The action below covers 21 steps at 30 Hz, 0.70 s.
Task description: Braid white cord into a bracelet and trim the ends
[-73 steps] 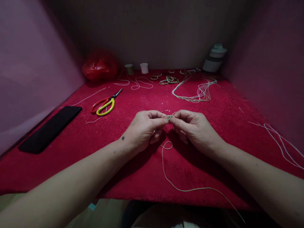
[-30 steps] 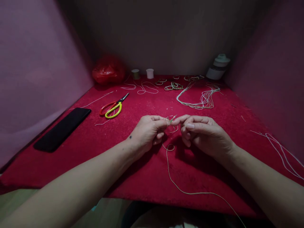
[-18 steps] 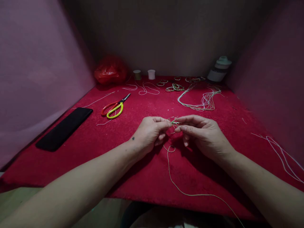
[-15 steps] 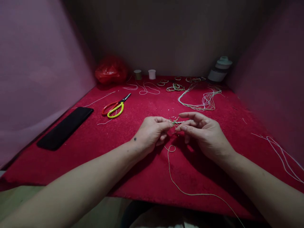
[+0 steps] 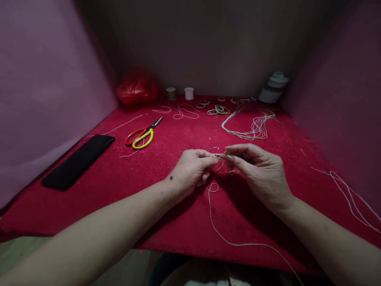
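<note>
Over the middle of the red cloth (image 5: 166,222), my left hand (image 5: 192,170) and my right hand (image 5: 260,172) meet fingertip to fingertip. Both pinch a small knotted piece of green and pale cord (image 5: 219,157) between thumb and forefinger. A long pale cord (image 5: 222,234) hangs from the knot, loops once below my hands and trails toward the front edge. The other fingers of my right hand curl loosely beneath.
Scissors (image 5: 142,134) with orange and yellow handles lie at the left, a black phone (image 5: 77,161) farther left. A bundle of pale cords (image 5: 251,125), finished braided loops (image 5: 218,109), two small spools (image 5: 179,93), a red bag (image 5: 137,88) and a white jar (image 5: 273,87) sit at the back. Loose cords (image 5: 348,194) lie at the right.
My right hand's fingers spread briefly and have closed again onto the knot. Both hands stay near the same spot; the head view shifted slightly.
</note>
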### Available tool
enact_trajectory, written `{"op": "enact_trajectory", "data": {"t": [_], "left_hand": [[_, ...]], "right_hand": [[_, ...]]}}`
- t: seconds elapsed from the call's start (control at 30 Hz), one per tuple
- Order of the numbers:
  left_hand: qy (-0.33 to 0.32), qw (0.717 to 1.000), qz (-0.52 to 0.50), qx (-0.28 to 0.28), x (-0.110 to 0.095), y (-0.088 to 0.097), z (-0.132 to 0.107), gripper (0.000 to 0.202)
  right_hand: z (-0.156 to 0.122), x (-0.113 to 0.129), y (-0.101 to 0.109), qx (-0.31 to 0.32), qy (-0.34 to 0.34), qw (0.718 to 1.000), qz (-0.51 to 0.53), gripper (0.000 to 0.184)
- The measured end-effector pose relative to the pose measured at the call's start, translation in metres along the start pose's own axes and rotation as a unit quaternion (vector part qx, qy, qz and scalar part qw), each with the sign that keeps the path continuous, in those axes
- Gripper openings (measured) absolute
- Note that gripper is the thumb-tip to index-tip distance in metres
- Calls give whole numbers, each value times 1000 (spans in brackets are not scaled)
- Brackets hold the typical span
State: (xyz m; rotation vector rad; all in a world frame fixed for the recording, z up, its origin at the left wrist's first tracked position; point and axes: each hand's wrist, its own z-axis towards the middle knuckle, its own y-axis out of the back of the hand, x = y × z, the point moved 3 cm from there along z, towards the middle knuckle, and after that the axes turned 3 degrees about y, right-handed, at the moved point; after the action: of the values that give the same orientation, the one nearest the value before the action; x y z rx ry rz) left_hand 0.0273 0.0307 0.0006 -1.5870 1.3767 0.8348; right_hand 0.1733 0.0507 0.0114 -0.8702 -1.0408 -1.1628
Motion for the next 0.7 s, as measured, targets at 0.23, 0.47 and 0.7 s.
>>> {"op": "enact_trajectory", "data": {"t": [0.23, 0.47, 0.7], "left_hand": [[7, 1000, -8, 5, 0, 0, 0, 15], [8, 1000, -13, 11, 1, -1, 1, 14], [6, 1000, -14, 15, 2, 0, 0, 15]], "right_hand": [[-2, 6, 3, -6, -12, 997, -71, 5], [1, 5, 3, 2, -38, 997, -72, 2], [2, -1, 1, 1, -102, 995, 13, 22]]}}
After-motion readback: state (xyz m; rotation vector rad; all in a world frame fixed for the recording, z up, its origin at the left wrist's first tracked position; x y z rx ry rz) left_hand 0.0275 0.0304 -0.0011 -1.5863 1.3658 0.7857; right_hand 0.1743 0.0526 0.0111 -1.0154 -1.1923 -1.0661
